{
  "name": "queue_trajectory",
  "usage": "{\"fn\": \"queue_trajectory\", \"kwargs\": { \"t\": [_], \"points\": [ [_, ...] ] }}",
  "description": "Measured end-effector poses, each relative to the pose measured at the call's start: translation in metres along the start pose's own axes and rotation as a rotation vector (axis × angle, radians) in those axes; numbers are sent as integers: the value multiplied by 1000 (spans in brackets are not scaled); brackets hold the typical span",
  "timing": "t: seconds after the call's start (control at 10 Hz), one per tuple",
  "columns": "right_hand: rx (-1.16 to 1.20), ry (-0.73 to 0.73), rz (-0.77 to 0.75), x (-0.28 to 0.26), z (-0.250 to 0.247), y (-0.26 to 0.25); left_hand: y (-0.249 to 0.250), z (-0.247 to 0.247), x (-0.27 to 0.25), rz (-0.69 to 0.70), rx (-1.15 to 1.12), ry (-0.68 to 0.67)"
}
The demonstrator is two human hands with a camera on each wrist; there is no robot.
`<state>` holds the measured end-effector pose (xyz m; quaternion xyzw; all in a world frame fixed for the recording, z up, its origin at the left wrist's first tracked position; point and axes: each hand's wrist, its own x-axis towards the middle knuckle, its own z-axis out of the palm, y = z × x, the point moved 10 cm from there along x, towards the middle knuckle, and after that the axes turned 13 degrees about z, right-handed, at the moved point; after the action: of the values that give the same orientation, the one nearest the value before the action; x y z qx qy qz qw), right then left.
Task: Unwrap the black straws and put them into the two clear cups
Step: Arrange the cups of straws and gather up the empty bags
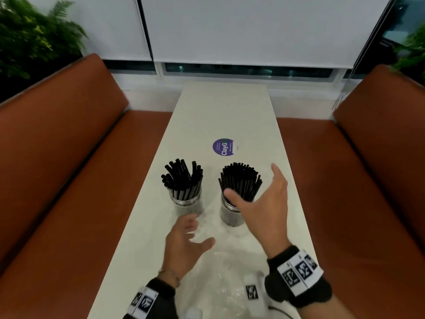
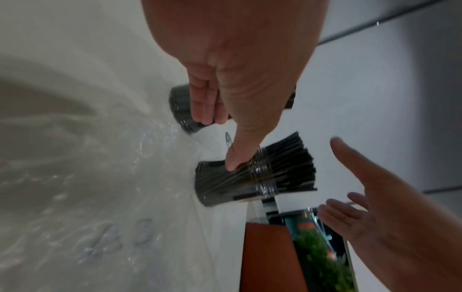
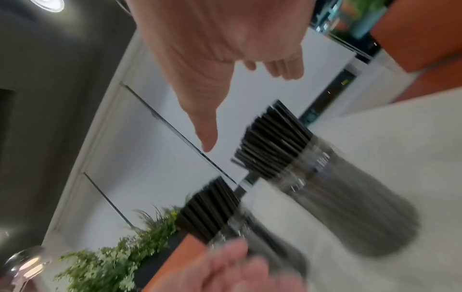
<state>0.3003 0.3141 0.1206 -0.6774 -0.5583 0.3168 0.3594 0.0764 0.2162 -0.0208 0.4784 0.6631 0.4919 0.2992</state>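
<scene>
Head view: right hand [image 1: 264,203] spread wide, fingers straight, holding nothing, hovering just beside the right cup [image 1: 231,214]. Left hand [image 1: 184,242] relaxed and empty, fingertips near the base of the left cup [image 1: 187,204], over the clear plastic wrap [image 1: 220,272] lying on the table [image 1: 220,111]. Both cups upright, packed with black straws [image 1: 240,180]; left bunch looser and splayed. Looks basically done. Risks: the right thumb sits close to the straw bunch, so a careless sweep could tip that top-heavy cup. The wrap lies near the cup bases; dragging it could pull a cup over. Both wrist views blurred, contact unclear.
</scene>
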Motion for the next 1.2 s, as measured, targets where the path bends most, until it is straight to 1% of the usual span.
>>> {"fn": "queue_trajectory", "kwargs": {
  "t": [0.1, 0.2, 0.3, 0.4, 0.5, 0.6, 0.7, 0.8, 0.9, 1.0, 1.1, 1.2],
  "points": [
    [52, -133, 132, -12, 29, 28, 0, 45, 17, 12, 19, -166],
    [16, -201, 143, 0, 55, 31, 19, 74, 42, 80, 125, -254],
    [7, -228, 142, 24, 72, 27, 52, 98, 63, 243, 6, -358],
    [50, -241, 89, 44, 79, 21, 61, 103, 76, 297, -32, -348],
    [69, -254, 14, 49, 87, 16, 41, 118, 86, 231, -116, -321],
    [89, -249, -74, 54, 91, 7, 27, 118, 89, 265, 238, -296],
    [83, -315, -146, 62, 93, -3, 9, 118, 92, 112, 31, -206],
    [2, -414, -212, 66, 96, -9, 12, 118, 93, 106, 10, -182],
    [-17, -465, -255, 68, 94, -10, 11, 120, 92, 101, -20, -176],
    [24, -496, -252, 69, 91, -10, 9, 118, 91, 96, -17, -148],
    [25, -492, -238, 69, 94, -7, 2, 126, 91, 76, -6, -168],
    [7, -483, -259, 70, 96, -6, 6, 125, 92, 95, 47, -170]
  ]
}}
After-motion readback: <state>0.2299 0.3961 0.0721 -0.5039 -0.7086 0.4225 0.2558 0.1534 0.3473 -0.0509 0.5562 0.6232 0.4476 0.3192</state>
